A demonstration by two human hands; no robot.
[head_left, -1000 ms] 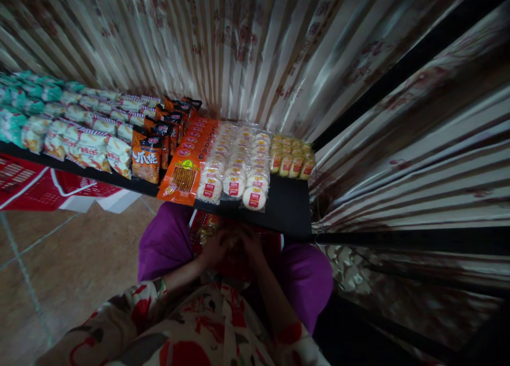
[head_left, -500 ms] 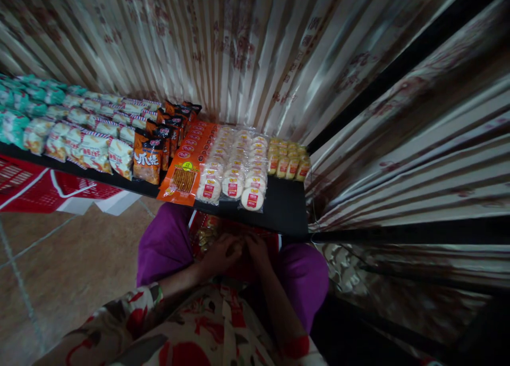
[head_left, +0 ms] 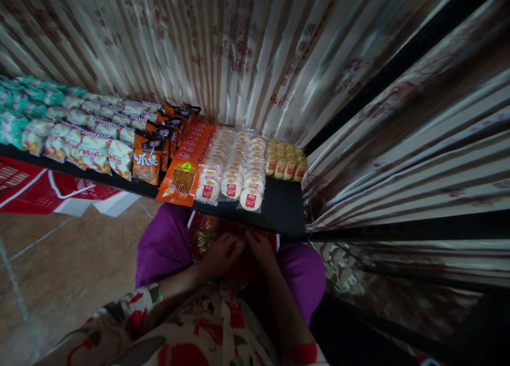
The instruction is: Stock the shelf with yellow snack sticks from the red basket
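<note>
1. Grip, left hand (head_left: 219,255): fingers curled inward over the red container (head_left: 244,269) between my knees. Too dark to tell whether anything is pinched in them.
2. Grip, right hand (head_left: 262,253): fingers bent over the container's right part, tips just beside the left ones. Contents, if any, cannot be told.
3. Gold-wrapped packets (head_left: 205,238) lie at the container's left side, near my left knuckles, below the near edge of the counter (head_left: 285,206).
4. Risk, judged: poor light down here makes a mispick or a fumbled packet likely. Cause: my own hands cover the middle of the container.
5. Risk, judged: lifting straight up could knock my knuckles on the counter edge, which juts over the container's far part.
6. Risk, judged: a bump could shift the round white packs (head_left: 252,193); their front ones sit close to that edge.
7. Around: small yellow packs (head_left: 285,164) behind the bare corner; a flat orange pack (head_left: 183,181), orange-black bags (head_left: 148,161) and white bags (head_left: 93,152) to the left.
8. In the way: pleated curtain (head_left: 239,52) behind the rows; my purple trouser knees (head_left: 163,244) flank the container.
</note>
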